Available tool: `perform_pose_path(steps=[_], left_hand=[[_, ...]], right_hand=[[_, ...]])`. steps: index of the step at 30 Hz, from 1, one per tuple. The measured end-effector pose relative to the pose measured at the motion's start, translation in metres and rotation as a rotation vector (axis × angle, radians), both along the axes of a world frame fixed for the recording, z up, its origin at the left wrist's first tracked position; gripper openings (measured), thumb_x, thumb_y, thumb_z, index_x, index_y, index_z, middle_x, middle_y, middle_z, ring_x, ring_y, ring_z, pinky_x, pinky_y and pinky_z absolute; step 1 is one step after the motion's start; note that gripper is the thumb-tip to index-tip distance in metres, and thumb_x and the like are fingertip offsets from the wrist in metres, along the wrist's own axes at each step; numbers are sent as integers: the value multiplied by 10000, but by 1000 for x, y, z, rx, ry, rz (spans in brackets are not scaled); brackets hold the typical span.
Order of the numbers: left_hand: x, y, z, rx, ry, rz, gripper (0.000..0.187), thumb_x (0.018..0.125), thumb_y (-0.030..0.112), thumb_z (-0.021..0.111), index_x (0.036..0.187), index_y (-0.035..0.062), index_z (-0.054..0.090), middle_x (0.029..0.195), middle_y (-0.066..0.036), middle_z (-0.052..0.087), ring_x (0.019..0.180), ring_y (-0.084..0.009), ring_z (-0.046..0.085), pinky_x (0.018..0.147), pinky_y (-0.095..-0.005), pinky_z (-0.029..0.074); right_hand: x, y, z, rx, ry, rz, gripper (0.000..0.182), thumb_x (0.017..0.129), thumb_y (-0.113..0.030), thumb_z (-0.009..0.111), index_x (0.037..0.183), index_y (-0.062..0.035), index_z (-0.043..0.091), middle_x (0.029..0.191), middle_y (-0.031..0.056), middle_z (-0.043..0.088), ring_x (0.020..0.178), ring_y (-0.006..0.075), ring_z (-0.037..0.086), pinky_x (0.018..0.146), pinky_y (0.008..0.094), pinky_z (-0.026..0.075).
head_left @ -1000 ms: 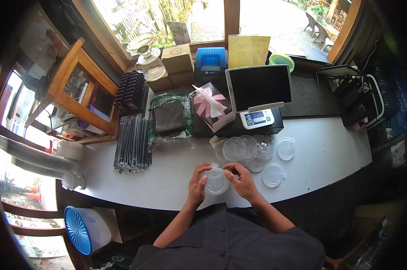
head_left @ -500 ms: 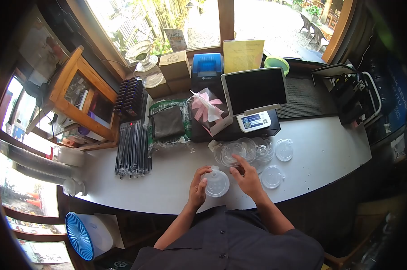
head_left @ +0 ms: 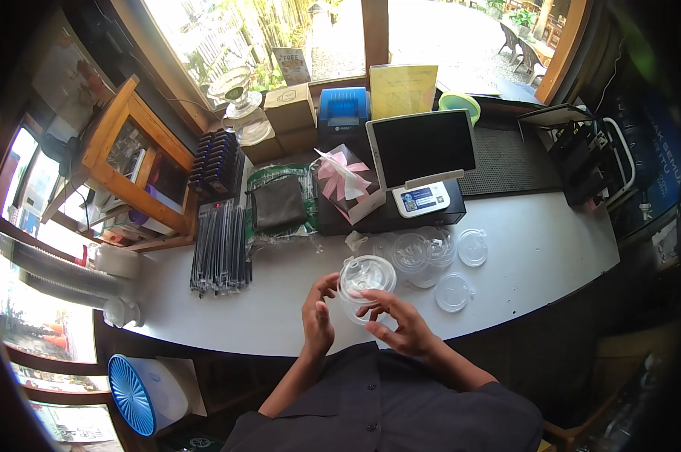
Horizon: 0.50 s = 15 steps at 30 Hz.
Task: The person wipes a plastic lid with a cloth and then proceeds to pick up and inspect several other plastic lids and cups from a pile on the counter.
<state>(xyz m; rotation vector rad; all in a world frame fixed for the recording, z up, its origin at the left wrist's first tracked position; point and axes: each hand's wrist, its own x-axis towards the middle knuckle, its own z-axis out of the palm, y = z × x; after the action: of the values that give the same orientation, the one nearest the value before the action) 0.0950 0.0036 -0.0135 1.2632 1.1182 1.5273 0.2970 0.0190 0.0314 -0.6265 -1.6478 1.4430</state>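
Note:
A clear plastic lid [head_left: 367,273] is pinched by its near edge in my right hand [head_left: 402,325], tilted up over another clear lid [head_left: 349,310] near the table's front edge. My left hand [head_left: 319,315] is open beside them, its fingers apart and their tips close to the lids' left side; whether they touch is hard to tell. Beyond my right hand lie several more clear lids in an overlapping group [head_left: 423,255]. Two single lids rest to the right, one farther back [head_left: 472,248] and one nearer [head_left: 454,292].
A tablet screen [head_left: 422,149] stands behind the lids, with a pink-ribboned tissue box [head_left: 344,181] beside it. Wrapped black straws [head_left: 221,252] and a dark plastic packet [head_left: 278,203] lie left on the white table [head_left: 280,324]. A blue-topped printer [head_left: 343,109] is at the back.
My right hand has brought a lid from the group toward me, over the lid near my left hand. My left hand's fingers have loosened from that lower lid.

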Motion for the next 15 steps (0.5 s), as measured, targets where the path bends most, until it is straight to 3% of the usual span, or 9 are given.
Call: perform_pose_path(steps=[1,2,3,6,10,12,15], left_hand=[[0,1,10,-34,-135,-75,685,1027,550,523,1377,-39,529,1236,-140,633,1120,-205,595,994,-346,444],[2,2,20,-82,-240,-57,554,1021,368,609,1368,-59,533,1163,-112,672,1047,-151,614,955,-304,464],[1,3,25,-103,-255,-63,509,1011,297,615,1367,-58,536,1155,-109,671,1046,-145,611,950,-297,465],[-12,5,27,-159,-295,-138,416,965,54,601,1363,-58,551,1100,-80,664,1017,-121,602,918,-268,473],[-9,5,36,-226,-200,-219,435,952,90,647,1353,-60,567,1016,-49,659,902,-103,594,825,-250,474],[-6,5,40,-279,-155,-275,436,952,89,650,1357,-52,572,983,-34,649,864,-96,583,798,-239,469],[-7,5,39,-288,-105,-331,413,958,66,628,1360,-17,586,1006,-31,635,908,-105,583,863,-250,462]], right_hand=[[-2,-1,1,16,-21,41,538,960,-81,674,1467,-68,498,1367,127,621,1027,197,673,848,331,528],[-3,-2,4,34,-41,83,543,958,-93,682,1470,-78,501,1352,129,631,1012,195,672,837,329,529],[-4,-1,6,55,-62,123,548,957,-105,689,1472,-87,504,1336,131,640,997,192,670,826,328,531],[6,3,19,-116,-233,210,667,963,-104,691,1554,-113,382,1047,94,717,883,172,670,797,326,531],[24,12,12,-293,-286,97,746,981,-140,692,1601,-125,278,821,57,686,743,129,638,727,295,523],[24,10,17,-297,-304,-34,738,984,-167,697,1597,-125,289,773,50,666,695,112,612,688,278,509],[25,11,16,-241,-365,-111,729,982,-199,707,1581,-115,300,749,55,661,669,105,589,640,284,481]])
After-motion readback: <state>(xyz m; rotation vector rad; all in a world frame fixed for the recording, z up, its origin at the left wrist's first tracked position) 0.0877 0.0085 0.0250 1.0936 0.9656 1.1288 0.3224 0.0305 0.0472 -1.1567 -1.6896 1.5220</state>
